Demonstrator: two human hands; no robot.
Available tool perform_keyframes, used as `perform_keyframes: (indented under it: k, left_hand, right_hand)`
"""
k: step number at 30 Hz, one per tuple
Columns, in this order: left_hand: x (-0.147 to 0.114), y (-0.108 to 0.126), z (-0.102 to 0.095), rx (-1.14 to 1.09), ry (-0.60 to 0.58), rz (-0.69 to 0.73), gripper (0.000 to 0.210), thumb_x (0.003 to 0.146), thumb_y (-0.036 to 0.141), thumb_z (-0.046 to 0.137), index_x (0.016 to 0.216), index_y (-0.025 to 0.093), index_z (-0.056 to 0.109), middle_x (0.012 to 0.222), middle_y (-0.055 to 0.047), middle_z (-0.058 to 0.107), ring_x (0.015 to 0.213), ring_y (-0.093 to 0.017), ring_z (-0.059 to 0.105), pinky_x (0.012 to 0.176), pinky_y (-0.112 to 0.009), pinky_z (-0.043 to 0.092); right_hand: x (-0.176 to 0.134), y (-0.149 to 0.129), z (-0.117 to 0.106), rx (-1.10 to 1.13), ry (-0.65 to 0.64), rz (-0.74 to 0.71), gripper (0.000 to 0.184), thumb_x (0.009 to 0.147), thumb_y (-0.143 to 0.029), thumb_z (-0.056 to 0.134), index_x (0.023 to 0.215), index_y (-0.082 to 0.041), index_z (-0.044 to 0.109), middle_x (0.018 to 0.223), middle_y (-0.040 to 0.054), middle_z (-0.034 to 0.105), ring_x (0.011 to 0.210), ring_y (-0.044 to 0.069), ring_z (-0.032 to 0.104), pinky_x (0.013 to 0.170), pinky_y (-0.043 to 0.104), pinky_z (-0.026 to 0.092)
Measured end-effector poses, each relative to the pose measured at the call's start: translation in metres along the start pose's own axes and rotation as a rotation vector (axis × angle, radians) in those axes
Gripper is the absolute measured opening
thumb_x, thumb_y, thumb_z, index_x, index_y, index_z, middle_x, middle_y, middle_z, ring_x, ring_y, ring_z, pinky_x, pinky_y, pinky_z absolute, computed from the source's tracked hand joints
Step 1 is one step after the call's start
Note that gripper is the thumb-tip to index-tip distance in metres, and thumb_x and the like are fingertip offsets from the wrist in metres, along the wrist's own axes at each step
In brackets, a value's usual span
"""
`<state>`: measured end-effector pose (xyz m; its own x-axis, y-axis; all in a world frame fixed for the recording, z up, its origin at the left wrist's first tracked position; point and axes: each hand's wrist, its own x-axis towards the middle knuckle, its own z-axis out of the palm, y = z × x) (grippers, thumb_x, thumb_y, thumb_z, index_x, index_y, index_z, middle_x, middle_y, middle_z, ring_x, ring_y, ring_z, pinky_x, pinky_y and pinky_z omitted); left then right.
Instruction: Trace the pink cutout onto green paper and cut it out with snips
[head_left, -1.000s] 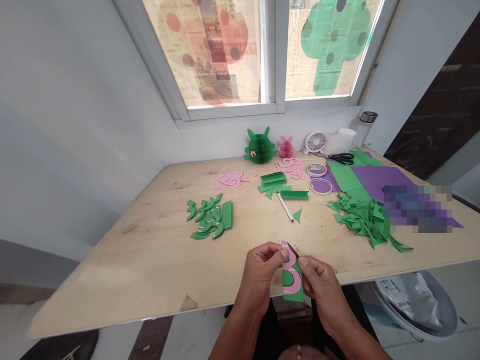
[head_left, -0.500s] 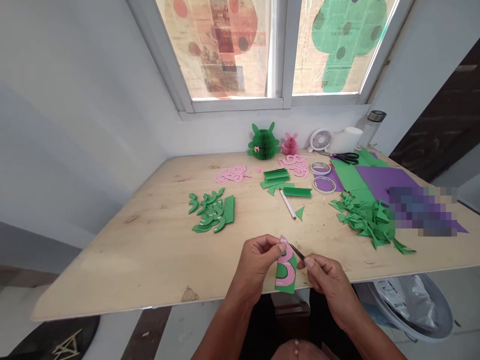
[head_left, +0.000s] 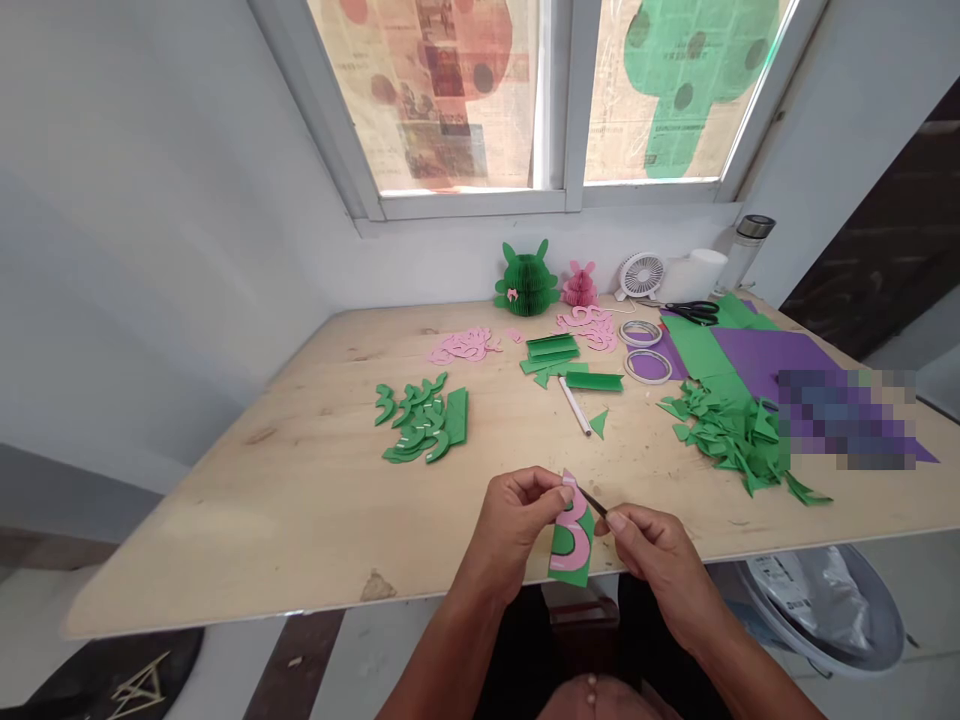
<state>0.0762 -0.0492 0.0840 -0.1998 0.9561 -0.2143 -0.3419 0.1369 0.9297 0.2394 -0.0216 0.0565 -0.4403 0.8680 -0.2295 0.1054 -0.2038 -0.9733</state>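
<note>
Near the table's front edge, my left hand (head_left: 525,525) pinches the top of a green paper piece (head_left: 564,576). A pink curved paper shape (head_left: 576,550), like a figure 3, lies against its face. My right hand (head_left: 651,550) is closed around a small pair of scissors (head_left: 593,501); the dark blades meet the paper's upper right edge, and the handles are mostly hidden by my fingers. Left of the hands lies a pile of cut green curved pieces (head_left: 424,425). A white pen (head_left: 576,406) and a green scrap (head_left: 598,423) rest beyond the hands.
Green scraps (head_left: 731,440) heap on the right beside purple paper (head_left: 795,365). Tape rolls (head_left: 648,367), black scissors (head_left: 694,312), a fan (head_left: 642,275), a bottle (head_left: 750,250) and a green paper figure (head_left: 527,282) stand farther back. A bin (head_left: 862,620) sits below the right edge.
Both hands stay in nearly the same place, with the scissors still at the paper's upper right edge. The view has shifted very slightly.
</note>
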Motion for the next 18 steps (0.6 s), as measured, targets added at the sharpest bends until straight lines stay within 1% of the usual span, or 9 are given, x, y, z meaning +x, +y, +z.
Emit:
perform_keyframes:
  k: [18]
  left_hand:
    - [-0.0004, 0.0038, 0.003, -0.002, 0.029, -0.022, 0.016, 0.062, 0.026, 0.073, 0.058, 0.014, 0.065, 0.058, -0.001, 0.06, 0.056, -0.011, 0.05, 0.056, -0.023, 0.041]
  right_hand:
    - [0.0013, 0.0023, 0.0011, 0.043, -0.002, -0.01, 0.046, 0.08, -0.058, 0.057, 0.073, -0.013, 0.064, 0.049, -0.0088, 0.021, 0.048, 0.009, 0.016, 0.046, 0.025, 0.012]
